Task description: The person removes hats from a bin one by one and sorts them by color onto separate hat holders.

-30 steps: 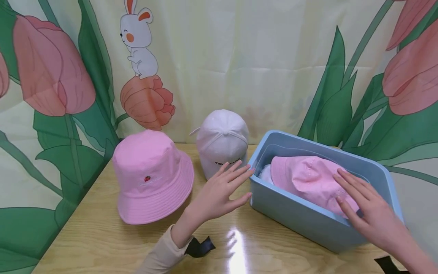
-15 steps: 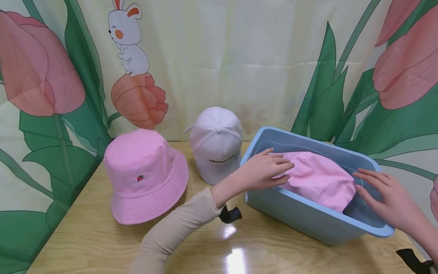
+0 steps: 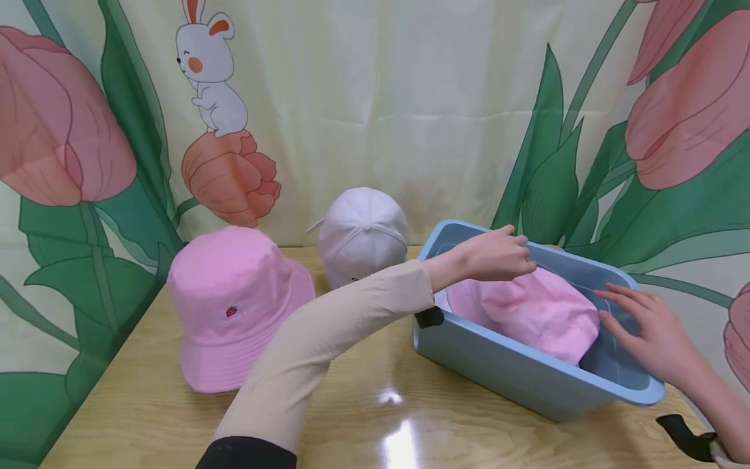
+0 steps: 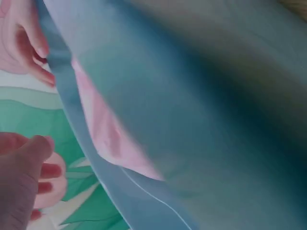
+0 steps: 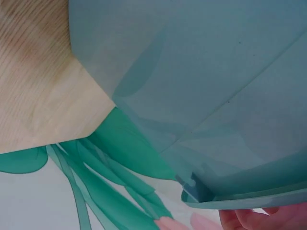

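Observation:
A blue plastic storage bin (image 3: 498, 365) holds a crumpled pink hat (image 3: 545, 312), with a bit of white cloth (image 3: 441, 298) at its left edge. Above the hat, my left hand (image 3: 498, 253) hovers with loosely bent fingers; the left wrist view shows this hand (image 4: 24, 177) with nothing in its grasp. At the bin's right end is my right hand (image 3: 650, 332), fingers relaxed over the rim and nearest the hat's right edge. In the right wrist view, fingers (image 5: 254, 219) of that hand show past the bin's rim (image 5: 249, 200).
A pink bucket hat (image 3: 234, 306) with a strawberry patch stands on the wooden table (image 3: 346, 417) at left. Behind my left sleeve (image 3: 328, 332) is a white baseball cap (image 3: 366, 228), partly hidden. A tulip-and-rabbit printed curtain (image 3: 375, 117) hangs behind.
My left hand has moved right, from left of the bin to above the hat in it, and its straight fingers have bent. My right hand has left the hat for the bin's right end.

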